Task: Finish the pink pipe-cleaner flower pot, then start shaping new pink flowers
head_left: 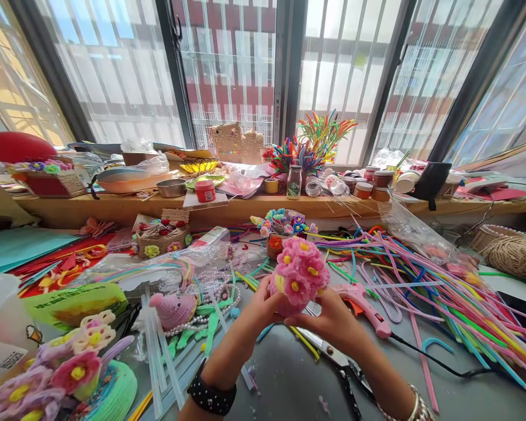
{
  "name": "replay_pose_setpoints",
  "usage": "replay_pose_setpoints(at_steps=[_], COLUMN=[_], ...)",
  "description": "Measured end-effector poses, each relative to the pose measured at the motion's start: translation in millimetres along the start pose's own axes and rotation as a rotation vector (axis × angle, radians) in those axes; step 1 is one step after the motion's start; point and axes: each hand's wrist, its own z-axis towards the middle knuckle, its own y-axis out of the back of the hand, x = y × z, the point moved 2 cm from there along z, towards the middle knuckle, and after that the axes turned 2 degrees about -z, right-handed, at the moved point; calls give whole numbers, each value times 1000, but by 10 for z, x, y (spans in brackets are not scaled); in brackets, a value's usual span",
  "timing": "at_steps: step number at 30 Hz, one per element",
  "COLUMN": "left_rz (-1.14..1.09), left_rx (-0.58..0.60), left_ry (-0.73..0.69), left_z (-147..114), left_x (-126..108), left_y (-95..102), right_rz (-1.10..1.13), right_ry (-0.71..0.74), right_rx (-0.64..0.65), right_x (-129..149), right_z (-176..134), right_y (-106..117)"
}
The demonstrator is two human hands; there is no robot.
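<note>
At the centre of the workspace, a pink fuzzy flower cluster [301, 272] is held upright above the table [284, 386]. It is grasped low on its left by the left hand [261, 309] and low on its right by the right hand [328, 318]; the fingertips behind it are hidden, so their grip cannot be told. By this low two-sided hold, the blooms are probably spared crushing and their yellow centres left facing up.

Taking the cluster as the clock's centre, a pink glue gun [368, 307] is laid near four o'clock, presumably within easy reach of the right hand. Scissors [326, 349] are placed at five, partly covered by the right forearm. Clear sticks [156, 356] are gathered at eight, and pipe cleaners [414, 275] are heaped at three, perhaps so that the middle is left free for handling.
</note>
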Motion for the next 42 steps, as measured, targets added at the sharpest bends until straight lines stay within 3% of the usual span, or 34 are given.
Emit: replay_pose_setpoints(at_steps=[4, 13, 18, 26, 42], left_rz=[14, 7, 10, 10, 2], left_rx=[-77, -100, -77, -85, -73], left_ry=[-25, -9, -30, -23, -19], left_z=[-11, -58, -80, -37, -40], left_x=[16, -13, -3, 25, 27], left_y=[-17, -63, -68, -84, -90], right_rz=[9, -8, -20, -89, -42], right_ry=[-37, -17, -28, 24, -34], right_rx=[-65, -93, -42, -88, -60], right_x=[-9, -45, -112, -69, -48], right_z=[3, -46, -62, -57, -89], right_y=[-1, 19, 3, 45, 55])
